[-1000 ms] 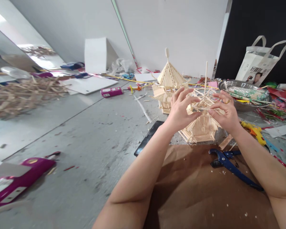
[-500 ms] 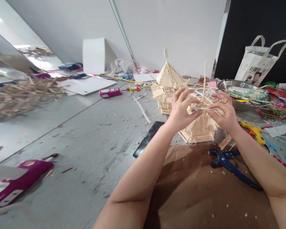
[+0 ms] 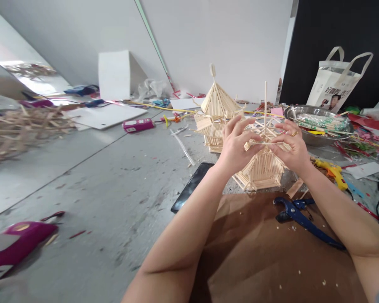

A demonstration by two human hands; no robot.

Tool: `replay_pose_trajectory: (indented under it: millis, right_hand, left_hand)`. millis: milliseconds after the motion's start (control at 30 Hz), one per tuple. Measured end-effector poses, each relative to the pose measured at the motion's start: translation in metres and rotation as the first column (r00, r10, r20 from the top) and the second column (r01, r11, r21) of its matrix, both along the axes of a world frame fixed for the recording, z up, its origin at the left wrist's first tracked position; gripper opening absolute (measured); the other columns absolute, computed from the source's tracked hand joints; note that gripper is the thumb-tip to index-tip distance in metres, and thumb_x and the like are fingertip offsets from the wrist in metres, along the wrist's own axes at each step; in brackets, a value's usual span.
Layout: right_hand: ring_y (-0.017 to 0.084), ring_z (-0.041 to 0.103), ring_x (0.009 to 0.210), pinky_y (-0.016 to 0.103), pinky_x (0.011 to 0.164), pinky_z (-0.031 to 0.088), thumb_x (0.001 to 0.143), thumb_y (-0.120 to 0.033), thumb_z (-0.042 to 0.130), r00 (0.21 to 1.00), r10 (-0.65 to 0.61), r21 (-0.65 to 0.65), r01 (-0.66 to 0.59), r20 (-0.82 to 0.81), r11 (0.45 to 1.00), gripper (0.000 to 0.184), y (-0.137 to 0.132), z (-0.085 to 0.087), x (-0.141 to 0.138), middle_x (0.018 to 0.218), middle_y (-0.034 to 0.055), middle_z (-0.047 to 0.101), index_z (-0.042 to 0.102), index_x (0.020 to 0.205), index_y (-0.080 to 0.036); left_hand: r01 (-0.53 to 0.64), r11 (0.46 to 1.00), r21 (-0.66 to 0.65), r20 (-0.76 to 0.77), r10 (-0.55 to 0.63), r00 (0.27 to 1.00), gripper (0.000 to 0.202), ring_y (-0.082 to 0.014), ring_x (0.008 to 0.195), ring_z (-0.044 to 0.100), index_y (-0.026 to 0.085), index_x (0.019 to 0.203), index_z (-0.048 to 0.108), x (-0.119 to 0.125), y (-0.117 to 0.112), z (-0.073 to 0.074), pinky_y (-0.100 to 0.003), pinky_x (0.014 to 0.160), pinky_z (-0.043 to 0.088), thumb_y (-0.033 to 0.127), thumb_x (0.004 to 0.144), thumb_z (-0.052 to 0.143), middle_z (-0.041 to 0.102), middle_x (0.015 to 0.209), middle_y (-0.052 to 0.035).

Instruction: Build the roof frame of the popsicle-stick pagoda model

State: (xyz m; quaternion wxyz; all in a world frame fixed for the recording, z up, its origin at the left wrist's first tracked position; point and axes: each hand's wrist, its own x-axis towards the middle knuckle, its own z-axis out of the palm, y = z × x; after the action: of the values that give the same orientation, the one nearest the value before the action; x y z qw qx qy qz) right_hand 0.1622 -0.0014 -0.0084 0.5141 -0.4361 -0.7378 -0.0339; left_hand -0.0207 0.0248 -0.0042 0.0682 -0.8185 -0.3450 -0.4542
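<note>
Toward the bench's (image 3: 129,189) left edge lie a stick pile (image 3: 31,128) and, nearer the front left corner, a power strip (image 3: 25,244); then come a phone (image 3: 191,188) and, toward the far edge, a roofed tower (image 3: 219,101). The left hand (image 3: 235,147) and right hand (image 3: 292,148) pinch 1 thin stick (image 3: 265,143) between them at the open tower (image 3: 264,170), mid-bench behind brown paper (image 3: 255,248). Rightward lie a cutter (image 3: 306,223) on the paper, a bowl (image 3: 318,140) and a glue gun (image 3: 334,173).

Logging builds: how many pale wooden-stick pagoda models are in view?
2: pointed-roofed pagoda behind the left hand; open-roofed pagoda behind that hand and the right hand, both partly hidden.
</note>
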Motion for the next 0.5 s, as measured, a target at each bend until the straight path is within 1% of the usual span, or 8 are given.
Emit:
replay_pose_trajectory:
  millis: [133,267,500]
  right_hand:
    - [0.025,0.039,0.121,0.053,0.102,0.025,0.073,-0.043,0.060,1.000,0.000,-0.001,0.000,-0.005,1.000,0.016,0.0019,-0.0014,0.0007,0.108,0.0003,0.060,0.064,0.070,-0.027]
    - [0.024,0.038,0.122,0.051,0.101,0.028,0.073,-0.041,0.061,1.000,0.010,0.002,-0.010,0.003,1.000,0.014,0.0048,-0.0034,0.0020,0.107,0.0001,0.060,0.065,0.071,-0.027]
    - [0.023,0.039,0.121,0.049,0.101,0.030,0.072,-0.040,0.063,1.000,0.015,0.014,-0.015,0.007,1.000,0.013,0.0095,-0.0052,0.0031,0.107,0.0015,0.060,0.066,0.074,-0.027]
  left_hand:
    - [-0.010,1.000,0.018,-0.004,0.010,1.000,0.013,-0.0255,0.124,0.033,0.026,0.075,0.060,0.0005,0.0008,-0.0008,-0.047,0.100,0.033,0.039,0.075,0.063,0.053,0.120,0.0010]
    - [0.004,1.000,0.008,-0.003,-0.004,1.000,0.009,-0.0263,0.123,0.034,0.026,0.074,0.060,0.0003,0.0002,-0.0003,-0.047,0.101,0.031,0.035,0.076,0.062,0.053,0.120,0.0009]
    - [-0.010,1.000,0.009,-0.003,0.010,1.000,0.009,-0.0283,0.124,0.033,0.026,0.073,0.059,0.0005,0.0003,-0.0011,-0.050,0.100,0.029,0.034,0.076,0.063,0.053,0.121,0.0004]
